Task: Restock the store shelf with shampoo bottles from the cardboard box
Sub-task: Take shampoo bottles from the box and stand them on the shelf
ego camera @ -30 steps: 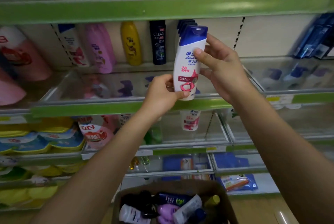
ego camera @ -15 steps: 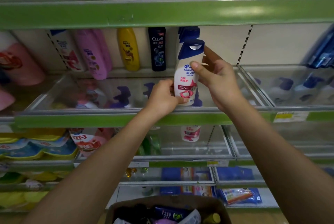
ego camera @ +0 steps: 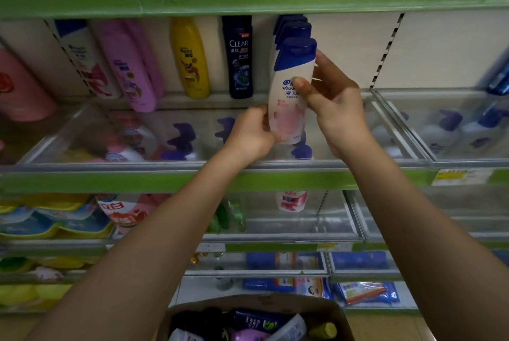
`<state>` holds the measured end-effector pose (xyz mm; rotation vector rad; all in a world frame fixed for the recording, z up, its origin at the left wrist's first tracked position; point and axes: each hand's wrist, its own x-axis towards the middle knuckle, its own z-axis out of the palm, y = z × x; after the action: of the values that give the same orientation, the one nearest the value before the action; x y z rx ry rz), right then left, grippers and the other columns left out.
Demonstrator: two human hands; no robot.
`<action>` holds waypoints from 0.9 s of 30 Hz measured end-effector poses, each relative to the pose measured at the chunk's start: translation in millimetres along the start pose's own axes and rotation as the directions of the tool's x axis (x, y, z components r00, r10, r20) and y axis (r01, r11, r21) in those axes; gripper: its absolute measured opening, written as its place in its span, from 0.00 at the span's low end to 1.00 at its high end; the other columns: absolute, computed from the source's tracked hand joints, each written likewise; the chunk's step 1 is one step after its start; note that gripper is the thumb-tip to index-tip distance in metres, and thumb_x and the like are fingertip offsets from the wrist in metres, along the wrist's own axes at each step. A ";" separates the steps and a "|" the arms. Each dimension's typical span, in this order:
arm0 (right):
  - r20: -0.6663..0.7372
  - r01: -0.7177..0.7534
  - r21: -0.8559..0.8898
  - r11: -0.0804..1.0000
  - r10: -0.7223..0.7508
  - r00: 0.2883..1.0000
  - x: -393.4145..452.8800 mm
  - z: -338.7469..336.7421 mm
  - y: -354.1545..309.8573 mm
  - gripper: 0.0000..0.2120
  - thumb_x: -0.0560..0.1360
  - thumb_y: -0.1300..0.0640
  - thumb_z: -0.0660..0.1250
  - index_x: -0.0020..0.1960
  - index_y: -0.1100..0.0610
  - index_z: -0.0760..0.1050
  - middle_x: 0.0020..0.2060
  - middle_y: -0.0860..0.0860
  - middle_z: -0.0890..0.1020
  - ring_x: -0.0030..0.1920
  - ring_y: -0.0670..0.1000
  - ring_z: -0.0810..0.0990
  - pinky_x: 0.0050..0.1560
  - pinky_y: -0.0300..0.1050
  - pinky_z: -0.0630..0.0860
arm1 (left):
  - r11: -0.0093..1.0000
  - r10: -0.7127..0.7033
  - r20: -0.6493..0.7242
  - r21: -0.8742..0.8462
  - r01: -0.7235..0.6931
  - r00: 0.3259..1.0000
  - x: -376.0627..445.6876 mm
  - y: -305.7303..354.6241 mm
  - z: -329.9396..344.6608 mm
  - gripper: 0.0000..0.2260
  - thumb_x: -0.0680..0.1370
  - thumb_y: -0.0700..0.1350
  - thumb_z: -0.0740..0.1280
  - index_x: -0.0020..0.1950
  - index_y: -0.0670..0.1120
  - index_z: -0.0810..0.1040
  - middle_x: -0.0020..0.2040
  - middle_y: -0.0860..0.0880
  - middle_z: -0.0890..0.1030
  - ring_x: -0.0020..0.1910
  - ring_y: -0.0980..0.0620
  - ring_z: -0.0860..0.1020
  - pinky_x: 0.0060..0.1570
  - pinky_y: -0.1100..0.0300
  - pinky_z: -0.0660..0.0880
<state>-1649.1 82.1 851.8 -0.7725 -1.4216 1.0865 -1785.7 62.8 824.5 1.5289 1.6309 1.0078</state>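
A white shampoo bottle (ego camera: 289, 87) with a blue cap and pink label stands upright behind the clear front guard of the middle shelf (ego camera: 192, 178). My left hand (ego camera: 250, 134) grips its lower part. My right hand (ego camera: 330, 101) holds its upper body, thumb across the label. Right behind it stands a row of matching blue-capped bottles (ego camera: 292, 23). The cardboard box (ego camera: 325, 310) sits at the bottom of the view with several bottles inside.
On the same shelf stand a black Clear bottle (ego camera: 239, 57), a yellow bottle (ego camera: 190, 59), pink bottles (ego camera: 129, 65) and a white bottle (ego camera: 82, 57). The shelf to the right holds blue packs (ego camera: 498, 76). Lower shelves carry refill pouches (ego camera: 124, 211) and packets.
Both hands have carried the bottle forward and down over the clear guard onto the shelf, in front of the matching row. The view has tilted down a little.
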 end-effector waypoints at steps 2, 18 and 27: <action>-0.011 0.005 -0.007 1.000 -0.005 1.000 3.5 -1.4 2.4 0.24 0.76 0.63 0.68 0.71 0.59 0.69 0.58 0.57 0.81 0.58 0.52 0.81 0.55 0.50 0.80 | 1.000 -0.001 -0.001 -0.006 0.001 1.000 3.9 -0.4 1.6 0.20 0.69 0.39 0.75 0.60 0.45 0.76 0.55 0.47 0.83 0.54 0.50 0.80 0.60 0.49 0.75; -0.006 0.035 -0.006 0.999 -0.035 0.999 21.5 -9.5 20.0 0.25 0.76 0.62 0.68 0.72 0.56 0.68 0.59 0.56 0.81 0.60 0.56 0.80 0.58 0.58 0.79 | 0.999 0.039 -0.038 0.034 -0.038 0.998 16.9 -3.3 7.6 0.19 0.71 0.43 0.74 0.61 0.48 0.75 0.56 0.50 0.82 0.53 0.53 0.80 0.55 0.57 0.75; -0.008 0.032 -0.001 0.999 -0.032 0.999 22.2 -9.7 20.9 0.25 0.75 0.60 0.69 0.71 0.53 0.69 0.59 0.59 0.80 0.60 0.57 0.79 0.56 0.57 0.79 | 0.998 0.031 -0.037 0.060 -0.028 0.999 15.8 -2.1 7.4 0.19 0.72 0.44 0.73 0.62 0.47 0.75 0.57 0.49 0.81 0.55 0.51 0.79 0.57 0.56 0.75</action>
<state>-1645.5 111.7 840.2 -0.7519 -1.4234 1.0573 -1781.6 79.1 819.6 1.5864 1.6832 1.0182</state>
